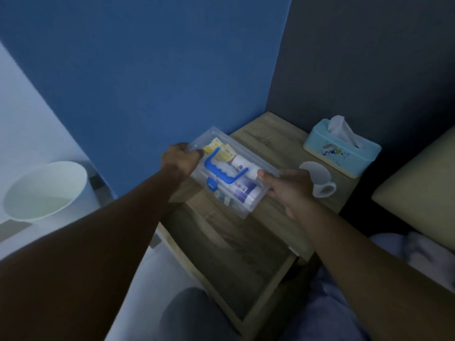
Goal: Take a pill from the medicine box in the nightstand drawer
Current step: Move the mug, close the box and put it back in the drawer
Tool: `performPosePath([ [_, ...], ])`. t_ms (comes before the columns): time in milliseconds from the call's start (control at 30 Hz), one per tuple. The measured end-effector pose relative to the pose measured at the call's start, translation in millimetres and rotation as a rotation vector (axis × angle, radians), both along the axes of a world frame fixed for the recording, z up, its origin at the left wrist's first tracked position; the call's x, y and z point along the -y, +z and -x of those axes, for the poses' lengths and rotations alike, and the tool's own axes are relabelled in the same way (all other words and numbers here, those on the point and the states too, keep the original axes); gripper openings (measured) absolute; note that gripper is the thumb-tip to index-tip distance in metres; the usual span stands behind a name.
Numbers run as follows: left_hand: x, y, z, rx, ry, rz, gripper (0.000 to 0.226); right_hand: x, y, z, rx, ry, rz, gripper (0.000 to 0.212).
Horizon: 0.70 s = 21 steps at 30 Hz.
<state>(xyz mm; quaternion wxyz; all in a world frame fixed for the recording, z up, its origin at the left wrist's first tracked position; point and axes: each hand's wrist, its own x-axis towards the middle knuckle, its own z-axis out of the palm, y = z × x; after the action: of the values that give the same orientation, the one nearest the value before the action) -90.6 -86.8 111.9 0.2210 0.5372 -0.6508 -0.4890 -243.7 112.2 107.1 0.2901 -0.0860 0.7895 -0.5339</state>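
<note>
A clear plastic medicine box (pixel 242 193) with a blue handle (pixel 222 171) and blue latch is held tilted over the front of the wooden nightstand (pixel 275 141). My left hand (pixel 179 159) grips its far left end. My right hand (pixel 288 188) grips its right end, thumb on the lid. Yellow packets and white tubes show through the closed lid. Below it the nightstand drawer (pixel 236 257) stands pulled out, its inside dark and apparently bare.
A white mug (pixel 320 180) stands just right of my right hand. A light blue tissue box (pixel 342 148) sits at the back right. A white bin (pixel 46 190) is on the floor at left. The bed edge (pixel 416 193) lies at right.
</note>
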Motion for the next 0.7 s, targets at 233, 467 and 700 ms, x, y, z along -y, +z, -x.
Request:
performPosePath([
  [233,-50,-6,-46,0.087,-0.006,-0.007,0.052,-47,-7,-53,0.072,-0.027,0.019,0.063],
  [467,-63,-41,-70,0.263,-0.056,0.001,0.056,-65,-42,-92,0.054,0.022,-0.019,0.035],
  [700,-61,-87,-66,0.264,-0.138,-0.169,0.047,-56,-90,-97,0.047,-0.004,-0.087,0.031],
])
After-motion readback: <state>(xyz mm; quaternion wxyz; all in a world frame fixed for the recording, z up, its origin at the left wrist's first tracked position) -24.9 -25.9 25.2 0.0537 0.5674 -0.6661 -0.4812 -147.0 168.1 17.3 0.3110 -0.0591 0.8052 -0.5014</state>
